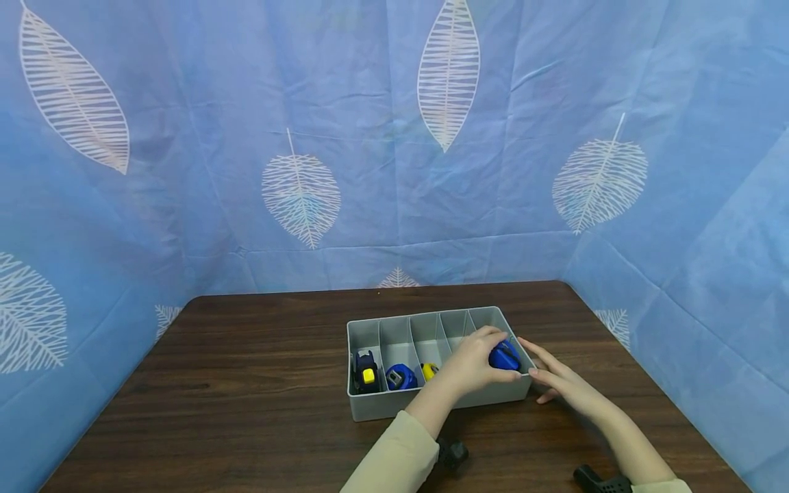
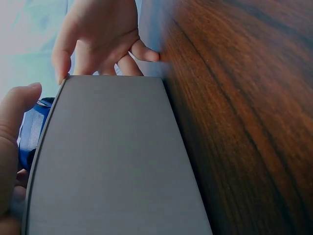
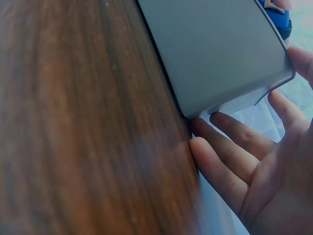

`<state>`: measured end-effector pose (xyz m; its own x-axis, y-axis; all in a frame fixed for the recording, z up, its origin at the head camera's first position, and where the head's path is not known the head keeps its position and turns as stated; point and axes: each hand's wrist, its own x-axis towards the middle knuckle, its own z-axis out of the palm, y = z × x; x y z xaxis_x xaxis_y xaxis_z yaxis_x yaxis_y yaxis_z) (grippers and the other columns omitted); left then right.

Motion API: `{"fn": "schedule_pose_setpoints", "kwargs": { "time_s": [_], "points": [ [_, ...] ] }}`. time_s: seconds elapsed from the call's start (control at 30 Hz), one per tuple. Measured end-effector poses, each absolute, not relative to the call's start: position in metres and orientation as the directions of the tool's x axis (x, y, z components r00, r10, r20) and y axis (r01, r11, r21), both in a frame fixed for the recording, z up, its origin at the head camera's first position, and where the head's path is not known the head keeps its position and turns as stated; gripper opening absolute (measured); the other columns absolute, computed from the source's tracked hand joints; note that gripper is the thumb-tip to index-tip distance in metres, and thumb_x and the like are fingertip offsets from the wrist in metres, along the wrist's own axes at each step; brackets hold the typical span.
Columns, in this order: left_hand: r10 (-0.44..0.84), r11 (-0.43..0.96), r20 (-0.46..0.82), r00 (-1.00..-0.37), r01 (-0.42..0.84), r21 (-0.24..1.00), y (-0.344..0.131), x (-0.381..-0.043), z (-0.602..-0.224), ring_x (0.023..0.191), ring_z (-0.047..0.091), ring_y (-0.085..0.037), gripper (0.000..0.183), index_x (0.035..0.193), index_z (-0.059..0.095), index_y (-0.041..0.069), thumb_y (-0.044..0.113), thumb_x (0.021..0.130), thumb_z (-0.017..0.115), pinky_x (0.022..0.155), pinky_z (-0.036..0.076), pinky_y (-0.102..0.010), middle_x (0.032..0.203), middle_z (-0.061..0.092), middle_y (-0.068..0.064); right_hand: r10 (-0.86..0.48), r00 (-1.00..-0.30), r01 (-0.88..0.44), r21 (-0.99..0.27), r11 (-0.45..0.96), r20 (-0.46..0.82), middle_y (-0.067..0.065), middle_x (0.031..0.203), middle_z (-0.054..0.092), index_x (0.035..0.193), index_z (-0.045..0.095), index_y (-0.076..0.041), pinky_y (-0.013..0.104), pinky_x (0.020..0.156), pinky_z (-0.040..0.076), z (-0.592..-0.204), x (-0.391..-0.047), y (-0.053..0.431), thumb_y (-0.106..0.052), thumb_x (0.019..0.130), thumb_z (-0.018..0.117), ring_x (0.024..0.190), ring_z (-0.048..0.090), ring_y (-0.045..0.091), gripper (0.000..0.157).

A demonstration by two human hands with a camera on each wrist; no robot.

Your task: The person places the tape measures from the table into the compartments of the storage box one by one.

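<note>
A long grey divided box (image 1: pixel 440 404) stands on the table. My left hand (image 1: pixel 473 361) reaches over its front wall and grips a blue tape measure (image 1: pixel 504 356) at the rightmost compartment, thumb on the near side. That tape measure (image 2: pixel 32 134) shows past the box rim in the left wrist view, its lower part hidden by the wall. At the box's right end, my right hand (image 1: pixel 564 383) touches the corner with extended fingers. In the right wrist view, the right thumb (image 3: pixel 302 61) lies at the rim, while the other fingertips meet the end wall.
Inside the leftmost compartment is a black-and-yellow tape measure (image 1: pixel 367 375). Beside it sits a blue tape measure (image 1: pixel 401 376), then a partly covered yellow item (image 1: pixel 429 370). Dark wooden table (image 1: pixel 246 397) surrounds the box, with a blue leaf-patterned cloth (image 1: pixel 370 192) hanging behind.
</note>
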<state>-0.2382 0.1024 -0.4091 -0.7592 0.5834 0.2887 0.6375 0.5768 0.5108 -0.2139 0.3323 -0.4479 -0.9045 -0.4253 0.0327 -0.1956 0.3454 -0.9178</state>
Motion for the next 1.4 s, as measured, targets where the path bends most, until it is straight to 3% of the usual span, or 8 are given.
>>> {"fn": "schedule_pose_setpoints", "kwargs": {
  "time_s": [0.27,0.53,0.97,1.1,1.27,1.4],
  "points": [
    [0.589,0.601,0.261,-0.765,0.631,0.491,0.1036,-0.2382,-0.4098,0.12,0.048,-0.011,0.07,0.142,0.048,0.016,0.051,0.084,0.068,0.092,0.044,-0.026,0.138,0.047,0.003,-0.429,-0.902,-0.194,-0.921,0.337,0.034,0.027,0.155,-0.007,0.154,0.006,-0.006,0.047,0.071,0.053,-0.4477,-0.2139,0.3325,-0.019,0.103,0.036,0.124,0.025,0.061,0.06],
    [0.597,0.641,0.254,-0.761,0.643,0.42,0.1057,-0.239,-0.4099,0.126,0.042,-0.01,0.069,0.142,0.048,0.019,0.056,0.086,0.064,0.104,0.033,-0.042,0.14,0.046,0.003,-0.427,-0.904,-0.19,-0.918,0.349,0.025,0.029,0.154,-0.006,0.154,0.006,-0.007,0.046,0.071,0.053,-0.4469,-0.2136,0.3327,-0.021,0.104,0.036,0.123,0.028,0.06,0.06],
    [0.608,0.677,0.248,-0.754,0.656,0.333,0.1089,-0.2374,-0.4111,0.121,0.046,-0.007,0.065,0.14,0.049,0.024,0.063,0.088,0.051,0.103,0.033,-0.043,0.133,0.05,0.008,-0.431,-0.901,-0.211,-0.919,0.332,0.05,0.028,0.154,-0.007,0.153,0.006,-0.003,0.048,0.07,0.053,-0.4493,-0.2141,0.3315,-0.019,0.103,0.036,0.122,0.027,0.06,0.06],
    [0.619,0.695,0.22,-0.754,0.656,0.294,0.1104,-0.2383,-0.4128,0.121,0.046,-0.006,0.053,0.13,0.06,0.026,0.06,0.092,0.046,0.104,0.032,-0.045,0.128,0.055,0.011,-0.436,-0.899,-0.212,-0.922,0.324,0.054,0.028,0.154,-0.008,0.153,0.006,-0.003,0.048,0.07,0.053,-0.4495,-0.214,0.3314,-0.018,0.103,0.036,0.124,0.022,0.062,0.06],
    [0.623,0.715,0.195,-0.757,0.653,0.249,0.1115,-0.2389,-0.4137,0.132,0.038,-0.008,0.037,0.113,0.071,0.028,0.051,0.097,0.047,0.107,0.028,-0.05,0.12,0.06,0.016,-0.435,-0.899,-0.209,-0.924,0.321,0.052,0.026,0.155,-0.007,0.153,0.006,-0.004,0.048,0.07,0.053,-0.449,-0.2142,0.331,-0.019,0.104,0.035,0.125,0.018,0.064,0.059],
    [0.623,0.721,0.192,-0.758,0.652,0.235,0.1124,-0.2387,-0.4145,0.134,0.035,-0.009,0.033,0.111,0.072,0.03,0.047,0.099,0.047,0.108,0.025,-0.053,0.118,0.061,0.018,-0.437,-0.897,-0.215,-0.924,0.317,0.059,0.026,0.155,-0.006,0.153,0.007,-0.004,0.048,0.07,0.053,-0.4492,-0.2139,0.3311,-0.018,0.104,0.035,0.125,0.019,0.064,0.059]
  ]
}}
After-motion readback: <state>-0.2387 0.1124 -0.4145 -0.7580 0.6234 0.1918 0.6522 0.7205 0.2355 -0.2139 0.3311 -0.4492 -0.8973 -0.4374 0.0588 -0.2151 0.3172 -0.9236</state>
